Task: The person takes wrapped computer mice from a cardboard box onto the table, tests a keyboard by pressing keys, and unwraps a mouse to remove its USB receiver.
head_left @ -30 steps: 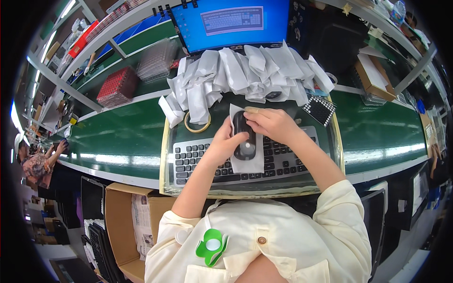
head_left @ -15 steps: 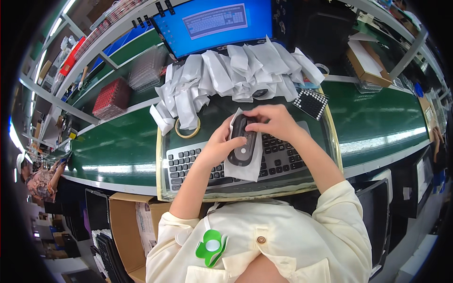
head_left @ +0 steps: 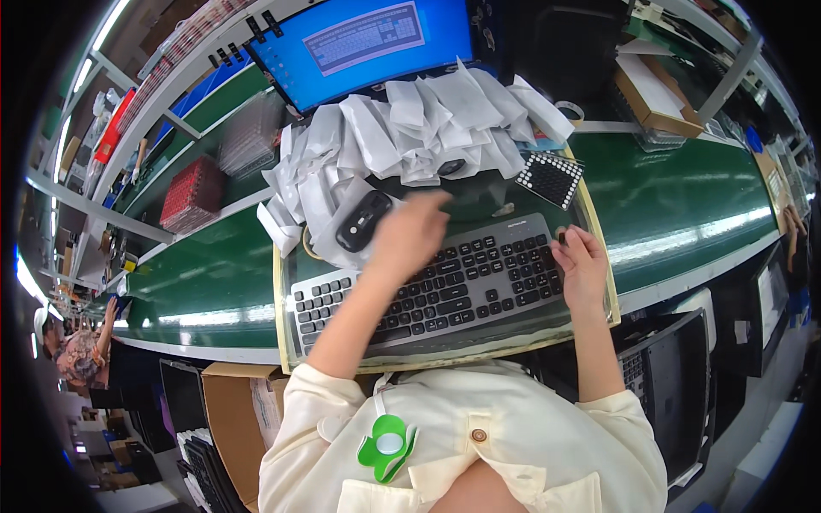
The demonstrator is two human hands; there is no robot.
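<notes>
A grey keyboard with black keys (head_left: 466,292) lies across the dark mat in front of me. My left hand (head_left: 412,232) is over its upper edge, fingers smeared by motion, so its grip does not show. Just left of that hand a black computer mouse (head_left: 364,221) rests on a white pouch, against the heap of white pouches (head_left: 376,132). At the keyboard's right end my right hand (head_left: 583,263) is closed in a pinch, a small dark piece (head_left: 561,236) at its fingertips. A small pale blurred thing (head_left: 504,209) shows above the keyboard.
Behind the pouches stands a monitor (head_left: 363,47) showing a keyboard picture. A black tray with white dots (head_left: 550,179) sits at the mat's right corner. Red stacked trays (head_left: 193,195) stand far left, an open cardboard box (head_left: 657,90) far right. Another person (head_left: 83,355) is at the left.
The mouse and its pouch went from between both hands to the heap at the left. My right hand moved right and down to the keyboard's end. My left hand is higher, above the keyboard.
</notes>
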